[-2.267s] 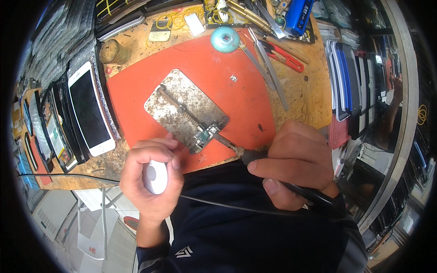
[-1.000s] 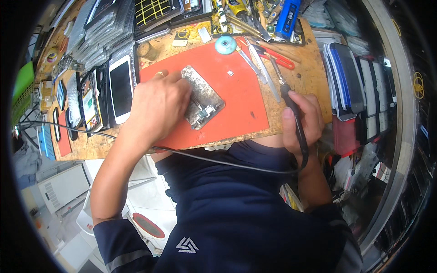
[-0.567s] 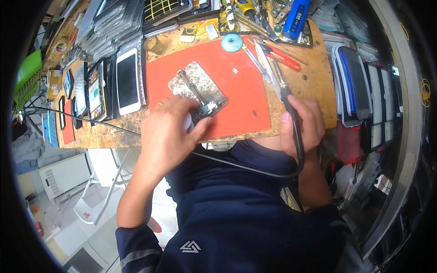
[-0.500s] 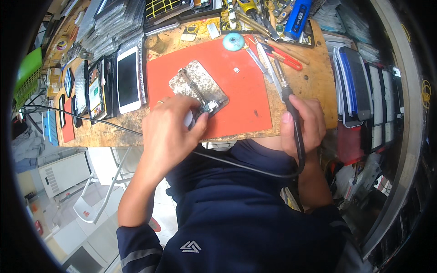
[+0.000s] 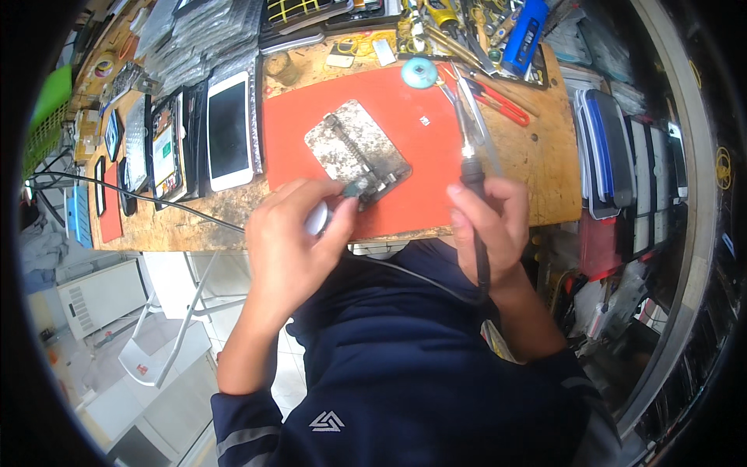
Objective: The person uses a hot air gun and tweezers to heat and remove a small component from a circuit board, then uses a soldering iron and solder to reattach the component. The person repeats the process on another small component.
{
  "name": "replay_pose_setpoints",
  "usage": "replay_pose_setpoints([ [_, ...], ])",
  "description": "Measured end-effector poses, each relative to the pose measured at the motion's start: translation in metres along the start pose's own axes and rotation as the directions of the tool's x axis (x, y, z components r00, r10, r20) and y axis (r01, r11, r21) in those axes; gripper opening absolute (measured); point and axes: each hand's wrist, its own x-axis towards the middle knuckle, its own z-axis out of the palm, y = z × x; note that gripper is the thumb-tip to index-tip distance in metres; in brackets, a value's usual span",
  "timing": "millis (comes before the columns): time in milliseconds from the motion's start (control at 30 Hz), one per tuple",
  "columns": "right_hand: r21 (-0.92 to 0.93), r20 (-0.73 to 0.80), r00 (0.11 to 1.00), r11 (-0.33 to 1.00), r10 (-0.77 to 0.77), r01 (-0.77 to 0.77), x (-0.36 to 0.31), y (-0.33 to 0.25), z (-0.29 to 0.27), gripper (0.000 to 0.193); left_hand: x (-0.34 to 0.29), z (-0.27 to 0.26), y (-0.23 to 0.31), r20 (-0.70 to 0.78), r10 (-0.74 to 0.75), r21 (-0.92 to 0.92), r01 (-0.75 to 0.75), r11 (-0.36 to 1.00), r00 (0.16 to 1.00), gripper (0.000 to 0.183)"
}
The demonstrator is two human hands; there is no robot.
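My right hand is closed around the black handle of a soldering iron; its metal tip points away from me, right of the metal plate. My left hand pinches a small dark-green piece between thumb and fingertips, at the plate's near end. A white round object shows between its thumb and palm; its kind is unclear. The stained metal plate, with a slim bar fixture and spring-like part across it, lies on a red mat.
A turquoise round dish, tweezers and red-handled pliers lie beyond the iron. On the left stand a white phone and several device parts. A black cord crosses before my body. Phone panels stack at right.
The soldering iron in my right hand has moved left, nearer the plate, and stands more upright. My left hand keeps its pinch beside the plate. The whole view has shifted slightly.
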Motion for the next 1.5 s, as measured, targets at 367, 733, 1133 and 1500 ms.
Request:
replay_pose_setpoints([
  [367,-0.166,0.173,0.985,0.985,-0.005,0.035,0.025,-0.043,0.067,0.046,-0.011,-0.044,-0.046,0.006,-0.168,0.312,0.157,0.937,0.986,0.019],
  [733,0.106,0.100,0.993,0.993,-0.070,0.060,0.024,-0.043,0.050,0.043,-0.065,-0.018,-0.058,0.041,-0.273,-0.903,0.153,0.402,0.961,0.030],
  [1133,0.641,0.362,0.932,0.725,0.005,-0.253,0.038,-0.072,0.069,0.040,-0.068,0.001,-0.051,0.068,-0.108,-0.941,0.099,0.322,0.992,0.045],
  [1500,0.514,0.379,0.920,0.849,-0.102,-0.118,0.043,-0.051,0.058,0.029,-0.058,-0.021,-0.050,-0.050,0.041,-0.360,-0.056,0.931,0.998,0.006],
])
